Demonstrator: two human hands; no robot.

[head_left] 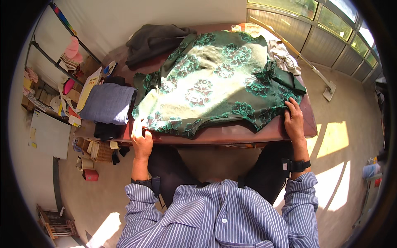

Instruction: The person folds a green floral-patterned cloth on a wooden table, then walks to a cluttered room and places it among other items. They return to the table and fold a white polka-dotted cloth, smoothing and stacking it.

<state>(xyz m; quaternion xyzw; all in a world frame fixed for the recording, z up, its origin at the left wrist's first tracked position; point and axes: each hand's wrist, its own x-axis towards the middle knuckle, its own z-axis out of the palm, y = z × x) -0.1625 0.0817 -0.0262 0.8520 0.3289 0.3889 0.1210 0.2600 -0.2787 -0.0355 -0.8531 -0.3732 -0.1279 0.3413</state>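
Observation:
A dark green garment with a teal flower print (223, 83) lies spread over a reddish-brown table (223, 138), its curved edge towards me. Strong sunlight washes out its middle. My left hand (142, 139) pinches the garment's near left corner, thumb and fingers closed on the cloth. At its right side, my right hand (293, 119) has its fingertips on the cloth by a sleeve; whether they grip it is not plain. A folded part of the garment lies just beyond that hand.
Dark grey cloth (155, 42) lies at the back left, folded blue cloth (107, 102) at the left edge. Pale crumpled cloth (282, 57) and a small clear cup (236, 28) stand beyond the garment. A long-handled mop (314, 69) leans at the right.

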